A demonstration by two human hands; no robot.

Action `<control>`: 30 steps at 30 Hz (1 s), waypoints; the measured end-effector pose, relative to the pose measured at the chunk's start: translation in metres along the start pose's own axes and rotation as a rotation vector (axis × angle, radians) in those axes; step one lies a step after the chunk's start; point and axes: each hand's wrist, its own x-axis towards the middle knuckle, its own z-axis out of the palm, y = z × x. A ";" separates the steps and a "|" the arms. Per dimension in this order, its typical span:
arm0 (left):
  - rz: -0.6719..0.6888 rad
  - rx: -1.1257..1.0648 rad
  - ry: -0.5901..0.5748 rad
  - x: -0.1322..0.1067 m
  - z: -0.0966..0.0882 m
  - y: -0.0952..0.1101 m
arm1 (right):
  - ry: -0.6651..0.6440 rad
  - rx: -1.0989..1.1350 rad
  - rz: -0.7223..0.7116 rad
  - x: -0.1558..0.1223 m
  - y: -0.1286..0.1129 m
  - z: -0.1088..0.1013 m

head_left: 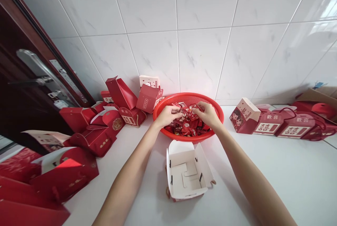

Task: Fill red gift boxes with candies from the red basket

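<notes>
A red plastic mesh basket (189,96) holds a heap of small red wrapped candies (187,127). Over the heap, my left hand (170,115) has its thumb and fingers closed on a red candy packet. Close beside it, my right hand (208,114) pinches another red packet (192,113) with white dots. Both packets are partly covered by my fingers. In front of the basket, between my forearms, stands an open carton (190,175), its white inside facing up and its flaps spread.
Many red gift boxes (96,138) crowd the left side, some stacked near a dark door with a metal handle (39,66). Finished-looking red boxes (267,124) line the wall on the right, with a brown cardboard box (318,96) behind. A tiled wall (202,60) bounds the white tabletop (244,162).
</notes>
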 end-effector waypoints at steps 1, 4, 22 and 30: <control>-0.004 -0.024 0.024 -0.001 -0.001 0.000 | 0.001 0.014 0.005 0.000 0.000 0.000; -0.018 -0.064 0.087 -0.002 -0.002 -0.002 | -0.004 0.053 0.019 -0.001 0.000 -0.001; 0.051 -0.027 -0.163 0.005 0.007 0.006 | -0.114 0.300 0.009 -0.001 -0.001 0.000; 0.098 -0.144 -0.078 -0.002 0.006 0.013 | -0.170 0.531 0.077 -0.002 -0.008 -0.007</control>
